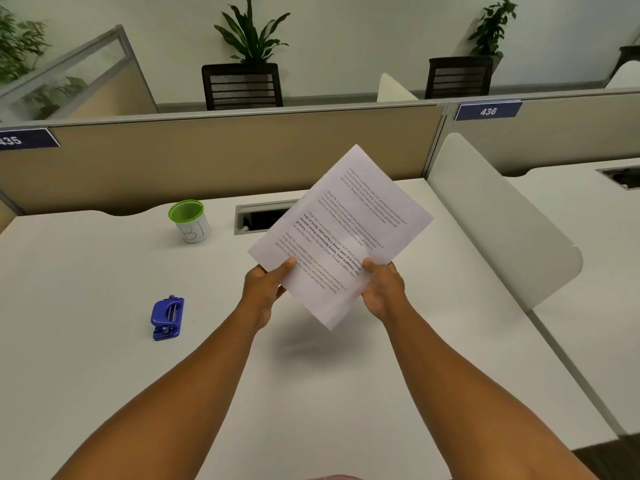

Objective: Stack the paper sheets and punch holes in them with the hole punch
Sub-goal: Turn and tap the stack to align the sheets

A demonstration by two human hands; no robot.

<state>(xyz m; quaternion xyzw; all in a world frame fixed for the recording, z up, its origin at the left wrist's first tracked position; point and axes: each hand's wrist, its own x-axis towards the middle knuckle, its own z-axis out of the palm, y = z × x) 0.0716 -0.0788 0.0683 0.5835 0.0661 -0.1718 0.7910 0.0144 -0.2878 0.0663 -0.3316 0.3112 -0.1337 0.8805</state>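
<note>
Here, white table [104,358] mostly bare. Paper sheets [341,233], printed side up, held tilted above the table, clear of its surface, likely to square the edges before punching. Left hand [265,289] pinches the near left edge, thumb on top; right hand [382,289] clasps the near right edge likewise. Green-rimmed cup [190,220] stands at the back. Blue hole punch [167,317] lies well left of the sheets, untouched.
</note>
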